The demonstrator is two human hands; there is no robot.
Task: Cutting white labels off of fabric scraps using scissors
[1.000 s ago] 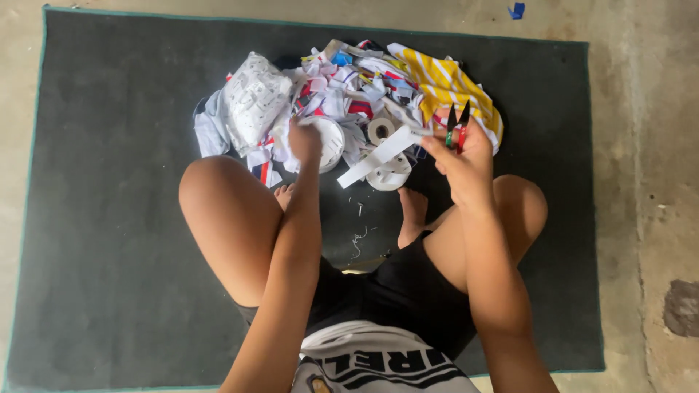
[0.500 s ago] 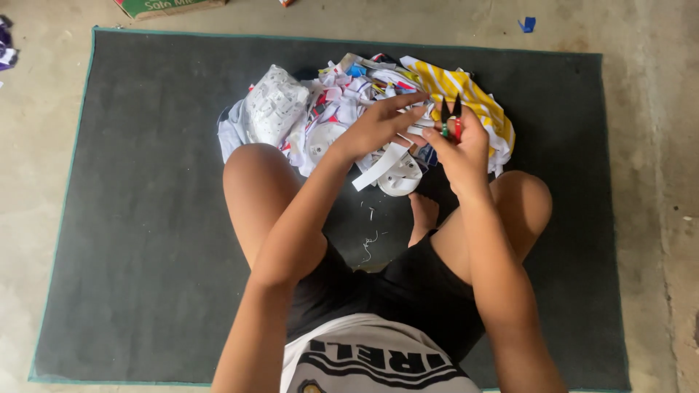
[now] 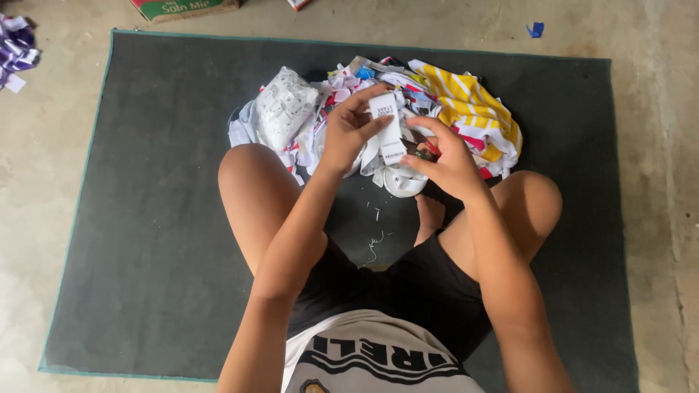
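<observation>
A white strip of label tape (image 3: 386,127) is held up between both hands, above the pile of cloth scraps (image 3: 408,109) that lies on the dark mat (image 3: 145,218). The left hand (image 3: 348,135) is curled around the upper part of the strip, with the thumb and fingers pinched on it from the side. The right hand (image 3: 448,160) is closed lower down: its fingertips are pressed on the strip's lower end, and a small red-handled tool (image 3: 429,149) is tucked in the same hand, mostly hidden by the fingers, so its kind cannot be told.

The strip is seen upright, slightly tilted, with more white tape hanging in loops just beneath it. In the pile a yellow-and-white striped cloth (image 3: 470,102) is found on the right and a white printed bundle (image 3: 284,109) on the left, with red, white and blue pieces between them.

The person is seated cross-legged on the mat, and the 2 knees are spread to either side of the pile. Short thread bits (image 3: 375,244) are scattered on the mat between the legs. A cardboard box (image 3: 186,7) is seen at the top edge, on the concrete floor (image 3: 655,73), and a blue scrap (image 3: 536,30) lies near the mat's far right corner.
</observation>
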